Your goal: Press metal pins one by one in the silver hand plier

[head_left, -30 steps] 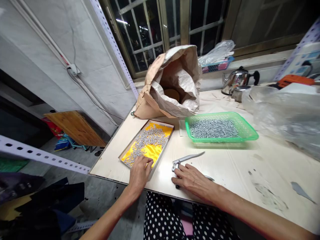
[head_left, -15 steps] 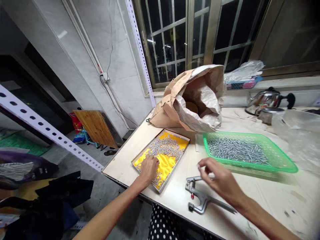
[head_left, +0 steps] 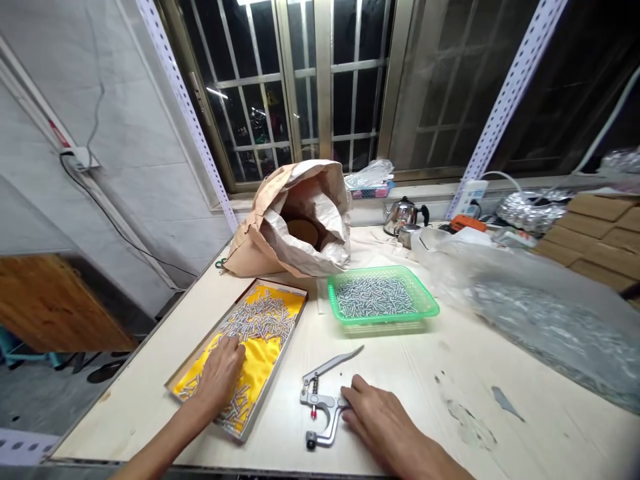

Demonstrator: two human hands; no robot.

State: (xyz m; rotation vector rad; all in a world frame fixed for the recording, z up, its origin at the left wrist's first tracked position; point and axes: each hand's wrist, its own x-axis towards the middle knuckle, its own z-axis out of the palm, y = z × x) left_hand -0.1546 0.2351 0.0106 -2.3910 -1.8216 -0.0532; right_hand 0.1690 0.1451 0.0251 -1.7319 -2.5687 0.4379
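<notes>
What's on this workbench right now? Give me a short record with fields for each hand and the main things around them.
Left hand: palm down in the yellow-lined tray, resting on the small metal pins
Right hand: on the table, fingertips touching the metal hand press pliers
Pliers: lying flat, handles spread
Green basket: holds more metal pins, behind the pliers
Paper sack: open, behind the tray
Kettle: by the window
Clear plastic bag: on the right

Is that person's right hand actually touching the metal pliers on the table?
Touching. The head view shows the right hand with fingertips resting against the handle of the metal pliers, no gap between them.
</notes>
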